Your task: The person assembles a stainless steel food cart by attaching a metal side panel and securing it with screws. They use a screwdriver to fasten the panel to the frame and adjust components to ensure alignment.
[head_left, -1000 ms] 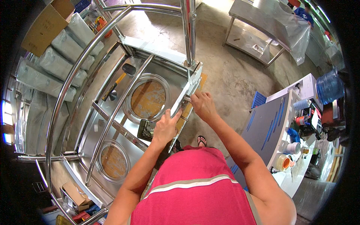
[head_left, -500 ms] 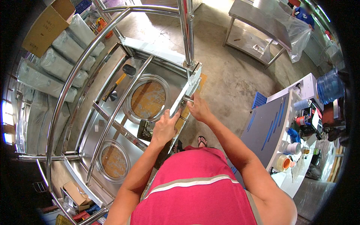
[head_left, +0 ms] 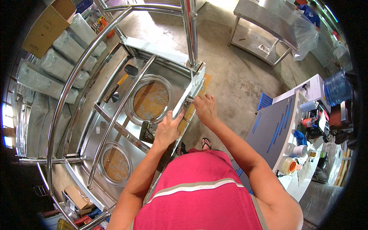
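Note:
A stainless-steel frame (head_left: 126, 135) with two round ring openings lies in front of me to the left. My left hand (head_left: 166, 129) straddles its near-right edge, thumb on the outer side and index finger on the inner side. Beyond it, my right hand (head_left: 206, 110) is closed at the outside of the same edge, around the end of a short shiny metal piece (head_left: 189, 99); its kind is hidden by the fingers. Inside the frame, next to my left hand, a small dark tray (head_left: 147, 132) holds loose metal parts. A black-headed mallet (head_left: 131, 70) with a yellow handle lies further in.
Curved steel tubes (head_left: 69, 82) rise over the frame on the left. Wrapped bundles (head_left: 63, 73) and a cardboard box (head_left: 48, 28) stand beyond. A steel table (head_left: 264, 21) is at the back right, a person in blue (head_left: 308, 16) near it. A cluttered bench (head_left: 274, 126) stands right.
My right hand has turned over at the metal piece, its knuckles now facing up, and shifted slightly. My left hand stays almost in place on the frame's edge.

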The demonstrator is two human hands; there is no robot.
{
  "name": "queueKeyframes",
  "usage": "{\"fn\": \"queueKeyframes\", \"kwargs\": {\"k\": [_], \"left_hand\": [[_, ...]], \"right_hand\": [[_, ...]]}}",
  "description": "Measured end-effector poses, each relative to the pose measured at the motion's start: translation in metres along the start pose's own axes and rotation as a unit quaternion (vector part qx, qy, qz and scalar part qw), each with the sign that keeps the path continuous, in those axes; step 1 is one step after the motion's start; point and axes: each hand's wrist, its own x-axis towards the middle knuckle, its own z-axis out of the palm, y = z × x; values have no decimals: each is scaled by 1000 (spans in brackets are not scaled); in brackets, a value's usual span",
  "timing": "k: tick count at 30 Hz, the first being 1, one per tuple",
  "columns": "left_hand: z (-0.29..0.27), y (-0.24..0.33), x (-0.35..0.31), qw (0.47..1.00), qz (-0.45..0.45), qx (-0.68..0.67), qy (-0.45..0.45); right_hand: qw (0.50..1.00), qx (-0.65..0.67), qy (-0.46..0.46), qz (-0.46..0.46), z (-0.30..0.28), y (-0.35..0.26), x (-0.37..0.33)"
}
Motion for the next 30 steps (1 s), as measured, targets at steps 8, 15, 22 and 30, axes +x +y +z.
{"fn": "queueKeyframes", "kwargs": {"k": [8, 15, 22, 30], "left_hand": [[-2, 1, 1, 1000, -10, 6, -19], [-1, 1, 0, 1000, -2, -5, 8], [2, 0, 1, 1000, 2, 10, 19], [1, -1, 0, 1000, 7, 13, 17]], "right_hand": [[931, 256, -143, 218, 15, 3, 8], [968, 236, -11, 82, 11, 1, -2], [987, 94, -75, 108, 15, -7, -7], [939, 231, -194, 164, -3, 14, 24]]}}
